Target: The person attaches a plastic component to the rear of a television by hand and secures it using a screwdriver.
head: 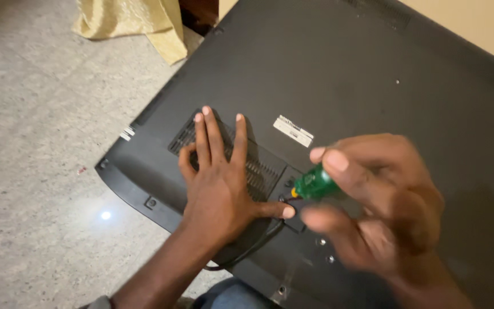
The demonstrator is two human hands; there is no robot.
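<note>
Screwdriver: a green-handled screwdriver (314, 182) with a yellow collar at the shaft end sits in the right hand, over the middle of the panel; its tip points down-left toward a recess beside the vent, and the shaft itself is too small and dark to make out.
Right hand: the right hand (378, 200) is curled around the handle, thumb and fingertips pinched on it, the remaining fingers loosely bent; it is blurred, so the exact finger placement is unclear.
Left hand: the left hand (218, 177) lies flat and spread wide on the panel, palm down, holding nothing; its fingers rest across the vent grille and the thumb reaches out sideways to just beside the screwdriver tip.
Back panel: a large black television back panel (373, 74) lies face up on the floor, tilted across the view, with a slotted vent grille (258, 169) under the left hand.
Label: a small white rectangular sticker (293, 131) is stuck at an angle on the panel, just above the screwdriver; a second, smaller white sticker (127, 134) sits at the panel's left edge.
Cable: a thin black cable (247, 252) curves out from below the left palm.
Screws: small screws (321, 242) show in the panel near the lower edge.
Floor: pale speckled stone floor (35, 171) lies to the left.
Cloth: a yellow cloth (138, 20) hangs at the top left.
</note>
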